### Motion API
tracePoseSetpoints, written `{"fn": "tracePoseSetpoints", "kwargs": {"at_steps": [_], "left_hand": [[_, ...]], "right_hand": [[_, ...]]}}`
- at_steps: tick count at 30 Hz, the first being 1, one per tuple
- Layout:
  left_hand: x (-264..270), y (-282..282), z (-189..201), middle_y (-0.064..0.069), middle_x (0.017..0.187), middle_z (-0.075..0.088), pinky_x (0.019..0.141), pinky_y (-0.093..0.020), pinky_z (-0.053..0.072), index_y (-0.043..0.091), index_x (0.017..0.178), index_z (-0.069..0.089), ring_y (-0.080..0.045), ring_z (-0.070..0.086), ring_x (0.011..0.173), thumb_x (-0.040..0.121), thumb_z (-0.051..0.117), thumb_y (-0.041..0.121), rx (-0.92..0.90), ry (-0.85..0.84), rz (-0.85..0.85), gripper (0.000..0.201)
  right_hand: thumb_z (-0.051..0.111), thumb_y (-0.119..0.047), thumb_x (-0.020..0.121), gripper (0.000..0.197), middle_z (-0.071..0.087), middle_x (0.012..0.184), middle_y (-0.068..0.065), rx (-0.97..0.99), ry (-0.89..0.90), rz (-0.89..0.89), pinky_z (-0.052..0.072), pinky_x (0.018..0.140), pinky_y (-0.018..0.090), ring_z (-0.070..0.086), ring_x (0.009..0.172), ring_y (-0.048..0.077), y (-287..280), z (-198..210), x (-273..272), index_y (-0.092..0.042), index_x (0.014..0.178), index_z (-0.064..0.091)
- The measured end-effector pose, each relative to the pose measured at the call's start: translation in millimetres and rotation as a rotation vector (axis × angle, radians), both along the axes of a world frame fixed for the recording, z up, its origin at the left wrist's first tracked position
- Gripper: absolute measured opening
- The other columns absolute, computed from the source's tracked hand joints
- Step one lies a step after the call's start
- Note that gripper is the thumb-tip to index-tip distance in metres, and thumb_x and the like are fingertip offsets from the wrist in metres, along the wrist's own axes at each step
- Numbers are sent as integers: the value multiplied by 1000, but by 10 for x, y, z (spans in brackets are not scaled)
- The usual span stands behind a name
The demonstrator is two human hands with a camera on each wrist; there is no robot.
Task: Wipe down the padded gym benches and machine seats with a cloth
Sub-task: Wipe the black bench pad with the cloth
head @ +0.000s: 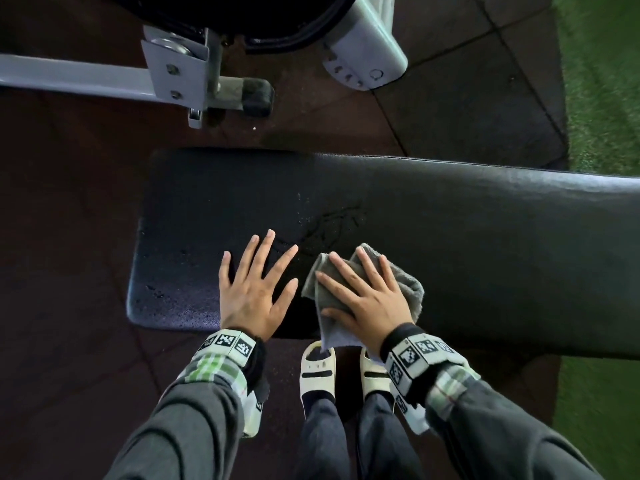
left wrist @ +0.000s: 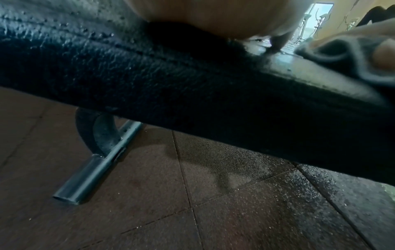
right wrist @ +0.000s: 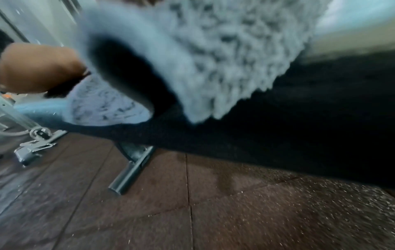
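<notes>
A black padded bench [head: 450, 216] runs across the head view, with wet streaks [head: 332, 226] on its top. My left hand [head: 258, 289] lies flat on the pad near its left end, fingers spread and straight. Just to its right, my right hand [head: 363, 292] presses a grey cloth [head: 408, 289] flat on the pad with straight fingers. One corner of the cloth hangs over the near edge. In the right wrist view the fluffy cloth [right wrist: 224, 55] fills the top. The left wrist view shows the bench edge [left wrist: 171, 88] and the cloth [left wrist: 333, 55] at the right.
A grey machine frame [head: 173, 74] and a silver post [head: 367, 46] stand on the dark rubber floor tiles beyond the bench. Green turf [head: 602, 81] lies at the right. My feet in white slides [head: 317, 372] stand under the near edge. The bench's metal foot [left wrist: 91, 170] rests on the floor.
</notes>
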State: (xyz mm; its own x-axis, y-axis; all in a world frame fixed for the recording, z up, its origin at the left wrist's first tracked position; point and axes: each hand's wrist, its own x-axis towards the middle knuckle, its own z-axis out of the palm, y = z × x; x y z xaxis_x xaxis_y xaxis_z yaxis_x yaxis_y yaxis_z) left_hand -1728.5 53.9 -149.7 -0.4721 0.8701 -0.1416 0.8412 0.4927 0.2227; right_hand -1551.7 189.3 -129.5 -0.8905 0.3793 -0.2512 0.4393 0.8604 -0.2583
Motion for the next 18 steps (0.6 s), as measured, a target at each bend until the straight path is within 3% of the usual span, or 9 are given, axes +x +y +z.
{"fn": "tracePoseSetpoints", "kwargs": {"at_steps": [3,8,11,13,15,18], "left_hand": [[-147,76,-13,1,164,19,119,-54,4,42,148,36,-20,17,150,96,32,54,-9,20,32,54],[-298,191,-40,2,165,13,119,-56,5,43,151,28,-21,12,152,97,30,54,-7,49,88,55],[-275,191,-49,0,164,17,118,-57,6,41,150,31,-22,16,151,98,33,50,22,57,94,53],[-276,194,-44,1,164,18,118,-56,7,42,149,31,-22,17,151,97,35,46,26,50,103,53],[-281,205,-29,2,164,17,118,-56,6,43,150,31,-21,16,151,96,35,44,19,42,114,54],[-281,208,-14,2,164,18,118,-55,7,42,149,33,-20,17,151,95,36,41,7,21,124,54]], "right_hand": [[39,-60,89,59,22,154,-7,-23,6,49,11,112,56,18,142,30,90,9,126,-38,143,30],[34,-56,92,57,17,155,-6,2,-17,113,21,109,57,19,141,33,184,-22,624,-37,145,23],[36,-51,93,56,18,155,-5,19,-17,110,19,108,56,15,141,36,104,-25,551,-37,145,23],[48,-50,85,69,9,157,-5,2,-60,155,16,108,57,7,142,37,68,-15,358,-38,147,18],[68,-42,69,97,-10,157,-9,-57,-115,208,6,113,57,-8,142,36,92,-36,115,-41,147,8],[78,-32,59,119,-23,153,-14,-62,-136,223,-5,111,54,-18,141,30,224,25,-304,-46,144,-5]]}}
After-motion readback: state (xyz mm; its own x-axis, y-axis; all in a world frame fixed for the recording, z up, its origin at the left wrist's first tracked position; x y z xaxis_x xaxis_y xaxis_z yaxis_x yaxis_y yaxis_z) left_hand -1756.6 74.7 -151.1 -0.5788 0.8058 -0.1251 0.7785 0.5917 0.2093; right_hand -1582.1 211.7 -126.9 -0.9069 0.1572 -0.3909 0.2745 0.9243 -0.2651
